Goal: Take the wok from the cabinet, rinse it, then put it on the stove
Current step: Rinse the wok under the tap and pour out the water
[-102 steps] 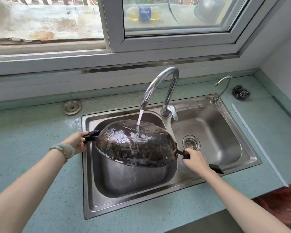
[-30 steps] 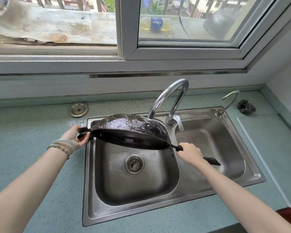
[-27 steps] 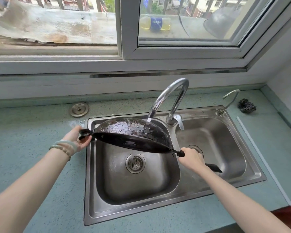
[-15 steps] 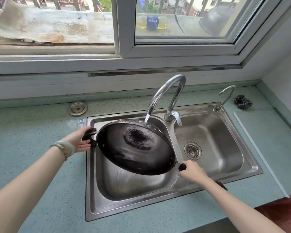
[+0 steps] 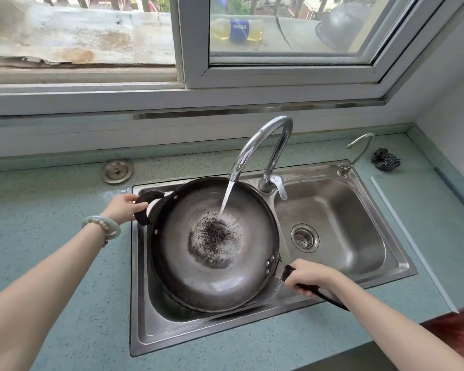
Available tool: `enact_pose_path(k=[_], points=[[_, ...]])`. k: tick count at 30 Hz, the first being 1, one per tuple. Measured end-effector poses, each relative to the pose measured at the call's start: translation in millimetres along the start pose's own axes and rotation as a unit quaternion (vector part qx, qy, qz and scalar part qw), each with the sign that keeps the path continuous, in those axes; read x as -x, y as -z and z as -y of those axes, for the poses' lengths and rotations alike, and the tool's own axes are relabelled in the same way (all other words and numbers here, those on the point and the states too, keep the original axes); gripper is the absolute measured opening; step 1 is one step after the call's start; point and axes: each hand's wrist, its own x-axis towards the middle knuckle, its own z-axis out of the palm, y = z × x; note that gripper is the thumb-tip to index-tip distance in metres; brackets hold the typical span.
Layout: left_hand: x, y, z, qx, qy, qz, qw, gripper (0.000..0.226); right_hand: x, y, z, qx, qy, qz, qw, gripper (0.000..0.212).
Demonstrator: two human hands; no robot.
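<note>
Beside the faucet [image 5: 263,145], hands hold the wok [image 5: 214,245] over the sink [image 5: 332,279].

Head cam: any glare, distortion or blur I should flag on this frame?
Head view: soft daylight from the window, no hard shadows; mild specular sheen on the faucet, the right sink basin and the wet wok interior; wide-angle bowing curves the sill and counter edges; sharp overall, both the left hand and the right hand crisp; only the water stream streaks.
</note>
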Motion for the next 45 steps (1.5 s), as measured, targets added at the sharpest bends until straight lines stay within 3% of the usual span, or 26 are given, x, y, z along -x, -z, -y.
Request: enact_pose_path(k=[3,6,12,17,27,32,40,43,45], points=[[-7.4,-4.8,1.4,-0.009,0.001,-0.030,1.000,0.025,-6.1,0.7,0.9,0.007,0.024,0.009,1.000,0.012],[-12.4,-7.2,2.9,-0.030,0.011,-0.062,0.998,0.028,-17.1,-0.7,-1.9,0.047,0.039,-0.059,0.996,0.022],[-10.1,-15.1,-4.6,-0.119,-0.015,-0.072,0.990,0.054,-38.6,-5.0,-12.7,0.121,0.045,-0.151,0.980,0.018],[-12.2,-30.4,-8.0,-0.163,-0.040,-0.120,0.979,0.048,-45.0,-1.2,-19.1,0.085,0.033,-0.197,0.976,0.031],[-17.9,-39.2,-4.9,-0.295,-0.063,-0.125,0.945,0.035,-49.4,-16.4,-20.5,0.112,0.052,-0.254,0.959,0.023],[-18.2,-41.2,-1.8,-0.341,-0.071,-0.115,0.930,0.031,-51.0,-23.6,-24.4,0.116,0.079,-0.276,0.951,0.033],[-6.5,-43.5,8.5,-0.375,-0.168,-0.125,0.903,0.029,-49.3,-28.2,-19.4,0.142,0.056,-0.281,0.947,0.045],[1.3,-47.2,16.6,-0.417,-0.183,-0.123,0.882,0.046,-48.7,-30.0,-16.8,0.152,0.034,-0.281,0.947,0.048],[3.8,-48.6,19.2,-0.416,-0.160,-0.106,0.889,0.060,-49.2,-32.4,-15.2,0.149,0.020,-0.283,0.947,0.049]])
